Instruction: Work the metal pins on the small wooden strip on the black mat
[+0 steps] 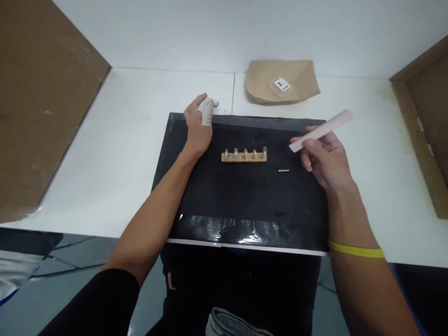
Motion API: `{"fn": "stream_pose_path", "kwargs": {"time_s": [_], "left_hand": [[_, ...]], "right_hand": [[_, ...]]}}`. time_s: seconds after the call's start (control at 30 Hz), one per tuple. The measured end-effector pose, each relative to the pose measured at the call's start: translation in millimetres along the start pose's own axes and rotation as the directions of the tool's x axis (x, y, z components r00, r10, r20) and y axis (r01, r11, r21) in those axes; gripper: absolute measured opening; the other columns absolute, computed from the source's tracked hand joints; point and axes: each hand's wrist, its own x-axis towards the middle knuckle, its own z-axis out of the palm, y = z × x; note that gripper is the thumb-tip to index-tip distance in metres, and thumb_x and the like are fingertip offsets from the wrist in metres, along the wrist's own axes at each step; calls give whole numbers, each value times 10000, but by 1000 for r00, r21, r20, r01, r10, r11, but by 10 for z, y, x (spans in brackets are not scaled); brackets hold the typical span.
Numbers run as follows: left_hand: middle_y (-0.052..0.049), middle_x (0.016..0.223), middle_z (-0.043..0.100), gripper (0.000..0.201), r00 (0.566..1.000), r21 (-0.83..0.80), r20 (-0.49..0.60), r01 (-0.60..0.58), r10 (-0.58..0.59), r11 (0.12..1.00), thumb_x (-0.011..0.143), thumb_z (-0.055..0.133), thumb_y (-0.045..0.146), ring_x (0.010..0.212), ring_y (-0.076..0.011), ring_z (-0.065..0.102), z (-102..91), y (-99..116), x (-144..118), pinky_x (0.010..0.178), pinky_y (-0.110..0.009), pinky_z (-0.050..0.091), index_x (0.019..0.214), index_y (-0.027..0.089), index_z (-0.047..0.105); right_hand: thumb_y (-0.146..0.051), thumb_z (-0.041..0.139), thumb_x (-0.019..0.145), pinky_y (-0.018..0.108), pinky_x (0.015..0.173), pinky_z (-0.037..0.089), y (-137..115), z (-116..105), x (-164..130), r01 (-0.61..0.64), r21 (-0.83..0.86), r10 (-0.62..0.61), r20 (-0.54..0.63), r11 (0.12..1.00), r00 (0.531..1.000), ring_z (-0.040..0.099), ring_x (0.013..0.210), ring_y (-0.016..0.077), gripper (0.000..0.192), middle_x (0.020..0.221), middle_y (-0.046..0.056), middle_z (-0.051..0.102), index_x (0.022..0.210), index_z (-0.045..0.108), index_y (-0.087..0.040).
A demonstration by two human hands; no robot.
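My right hand (327,156) grips a pale pink flat strip (325,129) between thumb and fingers, its long end slanting up to the right. White finger covers sit on the thumb and a fingertip of my left hand (199,126). Those covered tips are pressed together at the black mat's far left; whether anything lies between them is hidden. Between the hands, a narrow wooden strip (241,159) lies on the black mat (238,196), with several small clear upright pieces (245,153) along it. A short thin metal bar (283,170) rests to its right.
Behind the mat, a brown paper tray (257,84) on the white table (129,121) holds a small clear case with a white label (282,84). Brown panels stand at the left (45,102) and right (416,126). The mat ends near the table's front edge.
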Motion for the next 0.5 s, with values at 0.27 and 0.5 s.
{"fn": "stream_pose_path", "kwargs": {"time_s": [0.27, 0.5], "left_hand": [[-42, 1511, 615, 737, 1000, 2, 17, 23, -23, 1000, 921, 361, 898, 1548, -305, 355, 4, -12, 31, 1351, -529, 235, 1293, 344, 673], [-100, 1476, 615, 810, 996, -110, -57, 66, -72, 992, 882, 353, 948, 1492, -326, 460, 9, -243, 90, 1326, -566, 295, 1318, 329, 642]], "right_hand": [[-568, 863, 799, 220, 378, 384, -4, 13, 12, -22, 66, 20, 32, 998, 999, 576, 526, 110, 434, 956, 18, 813, 1098, 723, -287], [-635, 857, 746, 237, 415, 367, -29, 45, 20, 9, 18, -10, 21, 1000, 1000, 555, 650, 125, 417, 1220, 30, 770, 931, 760, -274]]}}
